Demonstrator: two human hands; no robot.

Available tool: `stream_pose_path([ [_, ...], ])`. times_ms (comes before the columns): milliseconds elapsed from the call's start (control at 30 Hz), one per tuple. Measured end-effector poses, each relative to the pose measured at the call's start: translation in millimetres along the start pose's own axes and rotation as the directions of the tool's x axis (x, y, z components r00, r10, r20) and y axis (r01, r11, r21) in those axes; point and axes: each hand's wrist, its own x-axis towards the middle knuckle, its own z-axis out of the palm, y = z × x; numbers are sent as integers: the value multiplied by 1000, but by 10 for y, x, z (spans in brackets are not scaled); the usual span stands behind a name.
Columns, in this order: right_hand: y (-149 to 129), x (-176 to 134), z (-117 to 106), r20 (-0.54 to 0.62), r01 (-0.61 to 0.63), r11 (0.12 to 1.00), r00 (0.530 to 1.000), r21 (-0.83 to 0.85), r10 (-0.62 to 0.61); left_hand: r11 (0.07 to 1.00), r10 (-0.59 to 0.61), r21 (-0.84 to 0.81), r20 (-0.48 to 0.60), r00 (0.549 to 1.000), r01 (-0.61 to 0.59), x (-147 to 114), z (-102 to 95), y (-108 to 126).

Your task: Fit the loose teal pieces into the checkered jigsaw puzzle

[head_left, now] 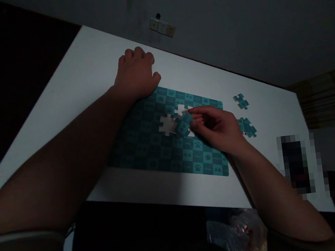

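Observation:
A teal jigsaw puzzle [158, 151] with a checkered paw-and-apple pattern lies on the white table. Its middle has a gap that shows white underneath. Between the thumb and fingers of my right hand [219, 129] is a teal puzzle piece [185, 124], tilted over the right part of this gap. My left hand [136, 72] rests palm down at the puzzle's far edge, holding nothing, with its thumb apart from the fingers. My left forearm covers the puzzle's left end. To the right of the puzzle lie a loose piece [241, 101] and more loose pieces [247, 127], partly behind my right hand.
The white table [86, 62] stands along a wall with sockets [162, 27]. A pixelated dark object [296, 162] lies at the table's right end. Below the near edge is a clear plastic bag [238, 231]. A patterned curtain [329, 97] hangs at the far right.

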Motion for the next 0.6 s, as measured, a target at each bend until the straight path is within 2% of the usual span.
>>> stream_pose_path([
  [133, -29, 0, 7, 3, 7, 1000, 1000, 5, -7, 1000, -1, 6, -7, 1000, 1, 6, 5, -4],
  [333, -55, -29, 40, -70, 40, 999, 997, 9, -39, 999, 5, 39, 36, 999, -7, -3, -12, 20],
  [467, -49, -42, 49, -115, 29, 999, 993, -20, -31, 999, -3, -36, 14, 1000, 3, -14, -17, 18],
  [600, -34, -43, 53, -134, 22, 999, 991, -29, -26, 1000, 8, -11, -25, 1000, -9, -20, -8, 10],
])
